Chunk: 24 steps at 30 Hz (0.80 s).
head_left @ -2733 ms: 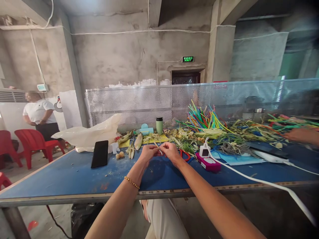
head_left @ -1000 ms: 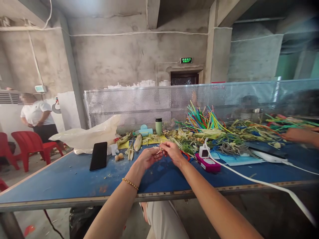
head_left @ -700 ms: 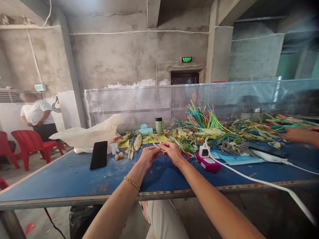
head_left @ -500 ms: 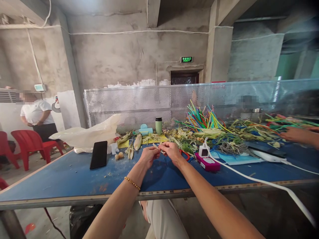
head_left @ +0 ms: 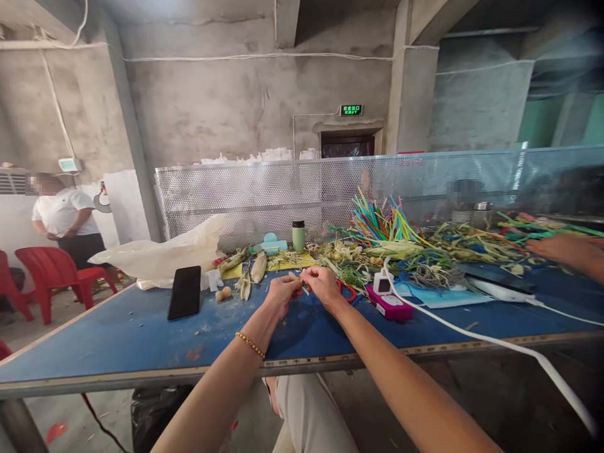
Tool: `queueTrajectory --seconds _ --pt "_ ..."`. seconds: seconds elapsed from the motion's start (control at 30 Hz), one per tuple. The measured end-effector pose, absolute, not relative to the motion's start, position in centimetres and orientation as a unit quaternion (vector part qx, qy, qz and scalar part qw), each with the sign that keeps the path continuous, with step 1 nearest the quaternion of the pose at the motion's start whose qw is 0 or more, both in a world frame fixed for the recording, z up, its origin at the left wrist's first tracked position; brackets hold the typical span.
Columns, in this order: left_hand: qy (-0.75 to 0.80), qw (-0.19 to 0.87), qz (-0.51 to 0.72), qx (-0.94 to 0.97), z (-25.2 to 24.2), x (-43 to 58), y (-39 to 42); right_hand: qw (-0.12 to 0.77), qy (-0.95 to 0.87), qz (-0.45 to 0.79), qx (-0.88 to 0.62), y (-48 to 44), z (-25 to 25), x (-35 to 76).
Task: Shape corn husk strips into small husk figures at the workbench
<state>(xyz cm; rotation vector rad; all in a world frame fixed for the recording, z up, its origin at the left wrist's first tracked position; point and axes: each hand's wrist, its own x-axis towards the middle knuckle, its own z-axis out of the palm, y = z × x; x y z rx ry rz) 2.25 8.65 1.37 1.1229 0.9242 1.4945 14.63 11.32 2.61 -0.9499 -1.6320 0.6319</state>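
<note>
My left hand (head_left: 281,294) and my right hand (head_left: 322,284) meet above the blue table (head_left: 141,333), fingers curled in a pinch. Between them they hold a thin pale strip (head_left: 298,281) that looks like a leaf blade. A beaded bracelet (head_left: 250,345) sits on my left wrist. Just beyond my hands lie pale husk-like pieces (head_left: 252,272) and a heap of green and straw-coloured strips (head_left: 349,261). Red-handled scissors (head_left: 346,290) lie right of my right hand.
A black phone (head_left: 184,292), white plastic bag (head_left: 163,255), green flask (head_left: 297,236), pink-and-white device (head_left: 389,302) with white cable (head_left: 476,336) and coloured strips (head_left: 384,223) lie on the table. Another person's hand (head_left: 564,250) works at far right. A person (head_left: 63,217) stands by red chairs (head_left: 56,274).
My hands stay together on the strip; the left hand turned palm-up about a second ago and has closed back into a pinch. The view has shifted slightly.
</note>
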Motion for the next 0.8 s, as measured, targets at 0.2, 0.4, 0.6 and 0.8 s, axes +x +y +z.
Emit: queueTrajectory --seconds 0.2,0.4,0.6,0.8 --pt "0.364 0.521 0.61 0.473 1.3 2.0 8.5 0.546 -0.682 0.314 -0.372 11.6 2.5 14.7" --pt "0.368 0.572 0.571 0.46 1.9 1.8 7.7 0.564 -0.643 0.382 -0.351 12.1 2.3 14.9" --pt "0.394 0.538 0.572 0.478 2.1 2.0 7.5 0.561 -0.698 0.241 -0.374 12.2 2.9 15.2" --pt "0.398 0.496 0.571 0.519 1.9 1.7 8.0 0.495 -0.77 0.233 -0.329 12.0 3.4 15.5"
